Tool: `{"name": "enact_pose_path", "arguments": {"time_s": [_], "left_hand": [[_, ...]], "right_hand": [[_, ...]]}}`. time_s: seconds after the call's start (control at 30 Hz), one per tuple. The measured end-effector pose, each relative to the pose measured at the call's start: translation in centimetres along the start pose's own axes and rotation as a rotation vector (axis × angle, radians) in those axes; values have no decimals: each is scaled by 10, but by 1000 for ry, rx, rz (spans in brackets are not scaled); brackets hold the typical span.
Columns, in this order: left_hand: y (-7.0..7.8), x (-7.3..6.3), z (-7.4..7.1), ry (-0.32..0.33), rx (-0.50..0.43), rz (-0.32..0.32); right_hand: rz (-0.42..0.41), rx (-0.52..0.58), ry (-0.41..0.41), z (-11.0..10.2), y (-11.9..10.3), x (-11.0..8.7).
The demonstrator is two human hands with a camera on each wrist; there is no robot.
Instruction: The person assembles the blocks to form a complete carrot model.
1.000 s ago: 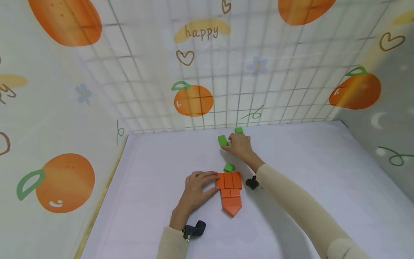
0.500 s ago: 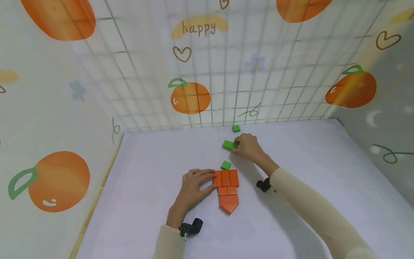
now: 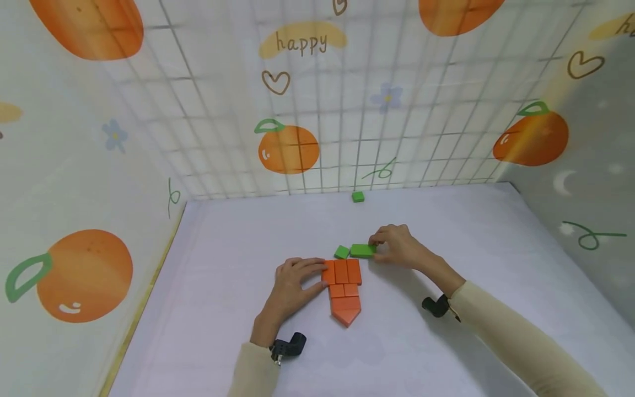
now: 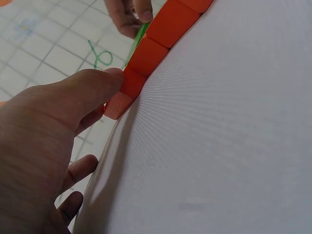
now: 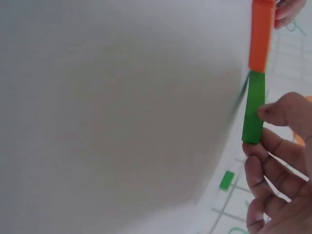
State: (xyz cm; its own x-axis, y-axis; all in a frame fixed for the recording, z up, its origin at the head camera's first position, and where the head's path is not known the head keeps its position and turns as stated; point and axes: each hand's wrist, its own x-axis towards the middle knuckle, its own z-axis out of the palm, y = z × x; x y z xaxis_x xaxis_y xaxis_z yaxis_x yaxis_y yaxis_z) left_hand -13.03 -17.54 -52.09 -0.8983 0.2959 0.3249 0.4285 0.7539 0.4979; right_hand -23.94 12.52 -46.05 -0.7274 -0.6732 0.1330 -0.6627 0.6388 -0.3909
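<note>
Several orange blocks lie in an arrow-like figure, three upright oblong blocks [image 3: 341,272] at its far end and a pointed block [image 3: 346,316] nearest me. My left hand [image 3: 291,286] rests at the figure's left side, its fingertips and thumb touching the leftmost oblong block [image 4: 134,82], other fingers relaxed. With my right hand [image 3: 401,246] I pinch the right end of a long green block [image 3: 362,251] between thumb and fingers. It lies crosswise just beyond the figure's far edge; in the right wrist view the green block [image 5: 253,107] comes right up to an orange block [image 5: 262,36].
A small green block [image 3: 342,252] sits turned askew beside the long one's left end. Another small green block [image 3: 358,197] stands near the back wall. Printed cloth with oranges and grid lines [image 3: 288,149] hangs around the white table [image 3: 238,237].
My right hand has gripped the long green block, turned it crosswise and brought it nearer, to the figure's far edge. My left hand stays at the orange blocks.
</note>
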Motion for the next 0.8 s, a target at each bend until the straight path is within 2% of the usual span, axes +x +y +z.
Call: {"name": "enact_pose_path", "arguments": {"time_s": [0.5, 0.8], "left_hand": [[-1, 0, 0, 4, 18, -2], [-1, -2, -2, -2, 20, -4]], "right_hand": [[-43, -14, -78, 6, -17, 23], [-30, -13, -127, 12, -26, 33]]}}
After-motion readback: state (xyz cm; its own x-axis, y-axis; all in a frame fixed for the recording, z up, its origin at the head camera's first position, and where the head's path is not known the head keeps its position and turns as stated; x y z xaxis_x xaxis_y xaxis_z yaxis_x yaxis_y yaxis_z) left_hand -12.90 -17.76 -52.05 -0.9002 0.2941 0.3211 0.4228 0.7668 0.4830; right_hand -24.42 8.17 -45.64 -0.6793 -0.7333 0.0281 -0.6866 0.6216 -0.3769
